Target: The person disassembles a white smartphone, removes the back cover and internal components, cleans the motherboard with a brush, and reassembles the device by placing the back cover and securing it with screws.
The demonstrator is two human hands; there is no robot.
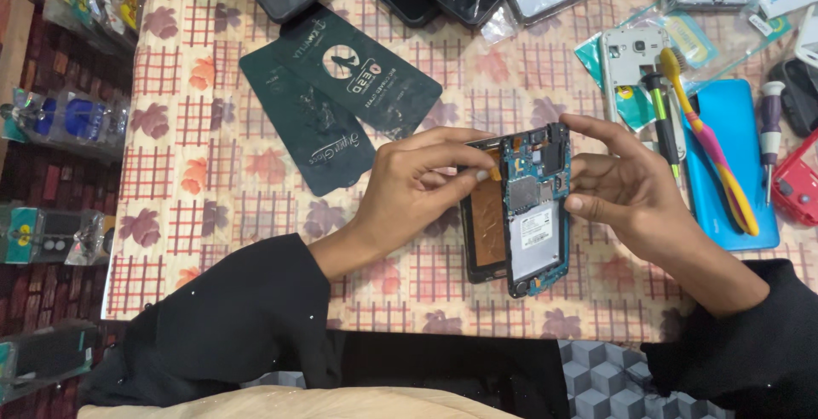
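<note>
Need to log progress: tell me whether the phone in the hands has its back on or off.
Off. The phone shows its bare circuit board and inner frame, held between the left hand and right hand.

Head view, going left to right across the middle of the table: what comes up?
Dark green flat sleeves → left hand → opened phone with bare circuit board → right hand → blue phone back cover → red phone case.

Head view, steeply down, seemingly close.
</note>
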